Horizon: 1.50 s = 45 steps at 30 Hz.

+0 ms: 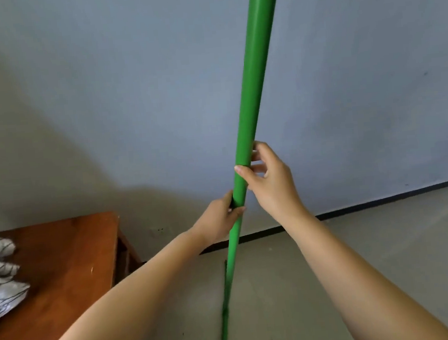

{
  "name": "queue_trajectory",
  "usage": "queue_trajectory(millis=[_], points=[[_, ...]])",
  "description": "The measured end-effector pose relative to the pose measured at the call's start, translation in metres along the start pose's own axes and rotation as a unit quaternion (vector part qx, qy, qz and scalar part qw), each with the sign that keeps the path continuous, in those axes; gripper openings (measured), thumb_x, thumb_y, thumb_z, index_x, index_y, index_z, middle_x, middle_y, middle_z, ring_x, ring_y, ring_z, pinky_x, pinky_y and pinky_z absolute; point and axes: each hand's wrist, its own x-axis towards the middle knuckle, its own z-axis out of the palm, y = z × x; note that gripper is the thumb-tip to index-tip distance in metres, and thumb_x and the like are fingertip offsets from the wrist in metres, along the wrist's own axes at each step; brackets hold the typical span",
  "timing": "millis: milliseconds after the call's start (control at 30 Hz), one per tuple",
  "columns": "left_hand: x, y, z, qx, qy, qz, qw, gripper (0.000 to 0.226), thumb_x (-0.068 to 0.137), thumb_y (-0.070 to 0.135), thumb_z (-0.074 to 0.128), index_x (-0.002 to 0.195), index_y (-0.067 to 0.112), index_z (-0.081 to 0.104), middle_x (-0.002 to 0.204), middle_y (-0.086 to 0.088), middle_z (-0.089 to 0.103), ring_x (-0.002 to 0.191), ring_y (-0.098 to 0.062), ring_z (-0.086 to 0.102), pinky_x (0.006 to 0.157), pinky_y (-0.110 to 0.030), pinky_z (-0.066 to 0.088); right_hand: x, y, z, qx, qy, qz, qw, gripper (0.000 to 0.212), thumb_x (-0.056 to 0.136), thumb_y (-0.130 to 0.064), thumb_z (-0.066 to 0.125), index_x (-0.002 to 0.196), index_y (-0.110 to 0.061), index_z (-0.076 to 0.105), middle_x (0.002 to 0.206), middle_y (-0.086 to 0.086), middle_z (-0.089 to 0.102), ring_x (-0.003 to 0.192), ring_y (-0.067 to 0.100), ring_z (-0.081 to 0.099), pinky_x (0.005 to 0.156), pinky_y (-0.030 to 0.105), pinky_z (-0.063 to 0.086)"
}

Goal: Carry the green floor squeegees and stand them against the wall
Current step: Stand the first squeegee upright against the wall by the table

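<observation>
A: Which step is this?

B: I'd judge it the standing step. Both hands are on the green pole [254,91], which rises nearly upright in front of the wall [128,83]. The left hand [221,218] has its grip closed round the pole. The right hand [267,182] sits just above it, thumb and fingers laid on the pole but loosely, the fingers partly spread.

A: Where's the squeegee's head?

B: Out of view, below the grips. The pole runs down past the left grip toward the floor [372,238] and off the bottom edge. Just beside it down there I see a thin dark green strip, perhaps a second handle or a shadow; I cannot tell.

A: What does the next move call for?

B: Likely tipping the top away from the grips until it rests on the wall, foot set firm so it won't slide, then letting go.

A: Count?

B: One pole for certain, two hands. Left of and below the grips: one wooden worktop [71,264] carrying patterned grey cloth [0,284], folded in layers.
</observation>
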Motion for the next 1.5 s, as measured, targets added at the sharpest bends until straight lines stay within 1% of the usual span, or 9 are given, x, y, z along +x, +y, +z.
queue_trajectory(millis=[200, 433, 600, 700, 833, 1200, 1333, 1400, 1500], points=[[-0.013, -0.027, -0.041, -0.009, 0.06, -0.047, 0.997, 0.024, 0.09, 0.02, 0.049, 0.109, 0.006, 0.048, 0.107, -0.02, 0.065, 0.1, -0.031, 0.06, 0.088, -0.042, 0.049, 0.022, -0.014, 0.052, 0.006, -0.063, -0.029, 0.998, 0.025, 0.08, -0.02, 0.063, 0.097, -0.034, 0.051, 0.084, -0.02, 0.057, 0.081, 0.017, 0.063, 0.074, 0.049, 0.056], [-0.011, -0.057, -0.084, -0.027, 0.083, -0.067, 0.994, 0.026, 0.09, 0.02, 0.05, 0.113, 0.008, 0.048, 0.111, -0.016, 0.064, 0.103, -0.025, 0.059, 0.085, -0.032, 0.044, 0.045, -0.03, 0.103, -0.014, -0.076, -0.029, 0.997, 0.026, 0.08, -0.02, 0.062, 0.104, -0.024, 0.053, 0.088, -0.013, 0.058, 0.08, 0.021, 0.064, 0.08, 0.047, 0.052], [-0.003, -0.07, -0.105, -0.024, 0.072, -0.057, 0.995, 0.027, 0.089, 0.022, 0.05, 0.113, 0.008, 0.048, 0.11, -0.017, 0.064, 0.103, -0.028, 0.059, 0.09, -0.041, 0.048, 0.057, -0.035, 0.122, -0.021, -0.064, -0.023, 0.997, 0.026, 0.08, -0.021, 0.062, 0.104, -0.024, 0.053, 0.088, -0.013, 0.058, 0.077, 0.02, 0.064, 0.079, 0.045, 0.053], [0.003, -0.073, -0.11, -0.024, 0.065, -0.054, 0.996, 0.029, 0.089, 0.023, 0.05, 0.114, 0.009, 0.047, 0.111, -0.017, 0.063, 0.104, -0.027, 0.059, 0.091, -0.041, 0.048, 0.063, -0.036, 0.125, -0.023, -0.057, -0.017, 0.998, 0.026, 0.08, -0.021, 0.062, 0.104, -0.025, 0.053, 0.085, -0.018, 0.056, 0.076, 0.019, 0.064, 0.078, 0.045, 0.053], [0.004, -0.077, -0.11, -0.017, 0.055, -0.044, 0.997, 0.027, 0.09, 0.023, 0.049, 0.112, 0.008, 0.047, 0.109, -0.019, 0.063, 0.102, -0.029, 0.059, 0.092, -0.046, 0.048, 0.062, -0.034, 0.125, -0.023, -0.058, -0.011, 0.998, 0.026, 0.081, -0.022, 0.062, 0.104, -0.026, 0.053, 0.088, -0.016, 0.057, 0.079, 0.019, 0.064, 0.079, 0.044, 0.053], [-0.001, -0.08, -0.109, -0.015, 0.034, -0.035, 0.999, 0.029, 0.09, 0.027, 0.048, 0.114, 0.012, 0.045, 0.111, -0.016, 0.063, 0.103, -0.028, 0.059, 0.094, -0.048, 0.049, 0.052, -0.039, 0.123, -0.01, -0.064, -0.006, 0.998, 0.03, 0.081, -0.022, 0.062, 0.109, -0.023, 0.05, 0.087, -0.015, 0.057, 0.083, 0.016, 0.063, 0.08, 0.04, 0.054], [-0.009, -0.069, -0.108, -0.026, 0.038, -0.05, 0.998, 0.04, 0.089, 0.025, 0.05, 0.126, 0.015, 0.036, 0.116, -0.007, 0.058, 0.111, -0.019, 0.055, 0.09, -0.033, 0.046, 0.041, -0.031, 0.104, -0.01, -0.113, 0.023, 0.993, 0.054, 0.082, -0.03, 0.062, 0.129, -0.028, 0.036, 0.119, -0.001, 0.053, 0.109, 0.014, 0.053, 0.085, 0.027, 0.044], [-0.024, -0.06, -0.107, -0.058, 0.094, -0.027, 0.994, 0.054, 0.088, 0.021, 0.052, 0.135, 0.021, 0.025, 0.116, 0.001, 0.05, 0.11, -0.012, 0.049, 0.09, -0.028, 0.043, 0.025, -0.02, 0.081, -0.012, -0.103, 0.032, 0.994, 0.054, 0.082, -0.032, 0.061, 0.13, -0.031, 0.035, 0.121, -0.003, 0.051, 0.112, 0.01, 0.051, 0.085, 0.018, 0.039], [-0.054, -0.05, -0.098, -0.078, 0.196, 0.022, 0.977, 0.052, 0.088, 0.015, 0.052, 0.135, 0.021, 0.029, 0.119, 0.003, 0.05, 0.11, -0.009, 0.05, 0.093, -0.024, 0.041, -0.018, 0.008, 0.041, 0.006, -0.045, 0.063, 0.997, 0.045, 0.083, -0.026, 0.06, 0.124, -0.029, 0.042, 0.117, -0.004, 0.056, 0.111, 0.009, 0.055, 0.078, 0.004, 0.041]])
